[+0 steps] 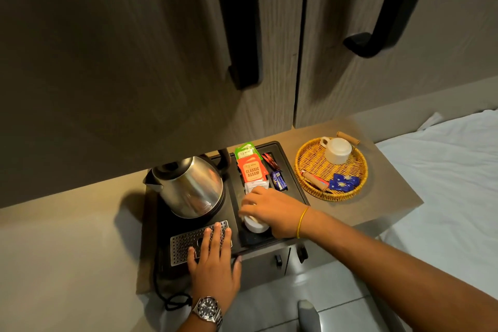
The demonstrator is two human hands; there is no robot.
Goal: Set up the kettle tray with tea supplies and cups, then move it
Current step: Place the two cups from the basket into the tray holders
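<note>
A black kettle tray point(292, 170) sits on a narrow counter, with a steel kettle point(190, 186) on its left side. Tea sachets, an orange one point(252, 171) and a green one point(244, 151), stand in its middle slot, and blue sachets point(279, 180) lie to their right. My right hand point(272, 210) is closed over a white cup point(256, 225) in the tray's front right recess. My left hand point(213, 259) rests flat, fingers apart, on the perforated drip grille point(183, 244). A second white cup point(337, 150) lies upside down in a wicker basket point(304, 159).
The basket also holds blue sachets point(343, 183) and a brown stick packet point(314, 180). Cabinet doors with black handles point(242, 35) hang above. A white bed point(444, 170) lies to the right. The kettle cord point(172, 300) loops off the counter's front edge.
</note>
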